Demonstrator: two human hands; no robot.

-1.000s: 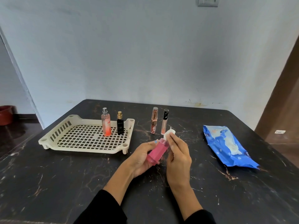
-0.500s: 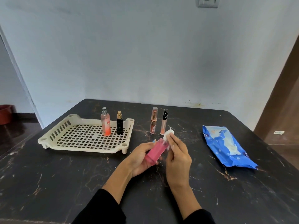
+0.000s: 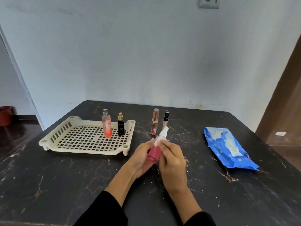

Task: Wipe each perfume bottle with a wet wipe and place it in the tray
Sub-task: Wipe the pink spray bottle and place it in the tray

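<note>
My left hand [image 3: 141, 158] grips a pink perfume bottle [image 3: 154, 153], tilted with its white top pointing up and away. My right hand [image 3: 173, 162] pinches a white wet wipe [image 3: 159, 141] against the bottle's upper part. A cream slotted tray [image 3: 88, 139] lies to the left; an orange-pink bottle [image 3: 106, 123] and a black bottle [image 3: 121, 125] stand upright in its far right corner. Two slim bottles, one rose [image 3: 154, 122] and one with a black cap [image 3: 165, 119], stand on the table beyond my hands.
A blue wet-wipe pack [image 3: 228, 148] lies on the right of the dark marble table [image 3: 48, 185]. The wall rises just behind the table. A red bucket [image 3: 5, 115] sits on the floor at far left, and a brown door stands at the right.
The bottle has turned more upright in my left hand, and my right hand with the wipe has slid down from the cap onto the bottle's neck.
</note>
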